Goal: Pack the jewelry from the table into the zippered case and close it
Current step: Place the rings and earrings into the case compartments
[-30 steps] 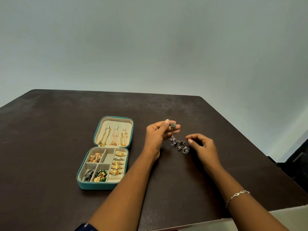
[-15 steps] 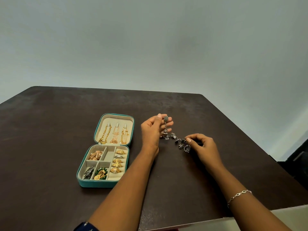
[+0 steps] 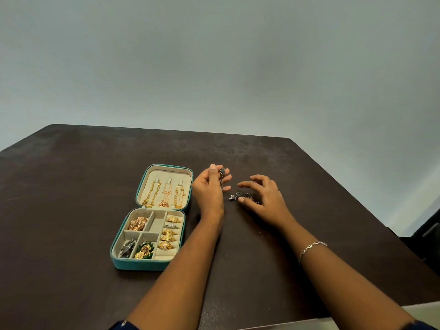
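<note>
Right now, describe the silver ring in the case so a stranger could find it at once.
On the dark table lies an open teal case. Its near half has a right-hand column holding gold rings. The silver ring sits second from the hinge there, the only pale one among them.

Open case [image 3: 142,264] lies flat at the left of the table [image 3: 71,198], lid laid back; we note its compartments reachable from above. Left hand [image 3: 208,189], pinching a dark dangling piece [image 3: 222,177], and its forearm stand between case and loose dark jewelry [image 3: 237,196]. Right hand [image 3: 264,198] arches over those pieces. Bare tabletop beyond and leftward.
</note>
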{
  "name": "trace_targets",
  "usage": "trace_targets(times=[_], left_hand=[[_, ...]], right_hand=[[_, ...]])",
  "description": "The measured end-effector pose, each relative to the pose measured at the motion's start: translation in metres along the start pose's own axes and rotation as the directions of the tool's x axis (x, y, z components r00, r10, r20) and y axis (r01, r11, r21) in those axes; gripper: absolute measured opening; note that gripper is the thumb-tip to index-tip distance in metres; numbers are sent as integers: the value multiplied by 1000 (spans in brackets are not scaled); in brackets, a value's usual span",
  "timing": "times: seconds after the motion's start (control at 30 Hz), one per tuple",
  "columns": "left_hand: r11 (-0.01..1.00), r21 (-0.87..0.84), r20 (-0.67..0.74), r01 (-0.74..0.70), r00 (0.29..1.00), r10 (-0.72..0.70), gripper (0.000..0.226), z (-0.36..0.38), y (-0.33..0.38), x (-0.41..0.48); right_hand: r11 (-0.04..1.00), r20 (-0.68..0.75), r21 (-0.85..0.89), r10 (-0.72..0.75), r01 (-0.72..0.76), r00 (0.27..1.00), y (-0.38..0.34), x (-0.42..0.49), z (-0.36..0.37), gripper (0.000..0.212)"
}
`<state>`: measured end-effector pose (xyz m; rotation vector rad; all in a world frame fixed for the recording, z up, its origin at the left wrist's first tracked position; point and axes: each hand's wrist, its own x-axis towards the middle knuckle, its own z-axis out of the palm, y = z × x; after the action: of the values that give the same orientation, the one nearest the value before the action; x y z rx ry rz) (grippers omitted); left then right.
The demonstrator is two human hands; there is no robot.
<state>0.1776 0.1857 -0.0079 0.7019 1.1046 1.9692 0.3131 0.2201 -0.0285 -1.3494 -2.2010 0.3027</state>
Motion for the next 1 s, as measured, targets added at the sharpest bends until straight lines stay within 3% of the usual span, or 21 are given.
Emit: trace_targets(times=[0.1, 0.23, 0.37, 0.53, 0.8, 1.0], left_hand=[[1000, 29, 3, 2, 1000, -2, 24, 0, -1, -1], [999, 44, 11, 2, 1000, -3, 24, -1, -2, -1], [997, 71, 44, -16, 999, 13, 21, 1, -4, -2], [990, 123, 165, -75, 985, 54, 9, 2, -6, -10], [950, 256, 264, -177, 958, 108, 21, -9, -13, -18], [926, 317, 274, -204, 955, 116, 20, -18, -11, -25]], right_hand=[[994, 34, -104, -28, 31, 999, -3, 5, 3, 30], [995, 8, -90, -38, 39, 999, -2, 8, 6, 18], [996, -88, 74, -53, 59, 995, -2, 6, 3, 4], [938, -308, 346, 94, 19, 947, -7, -5, -4, 7], [863, -338, 505, 174, 23, 925, -18, -27, -7, 11], [867, -302, 494, 104, 62, 948, -28, -44, -16, 15]])
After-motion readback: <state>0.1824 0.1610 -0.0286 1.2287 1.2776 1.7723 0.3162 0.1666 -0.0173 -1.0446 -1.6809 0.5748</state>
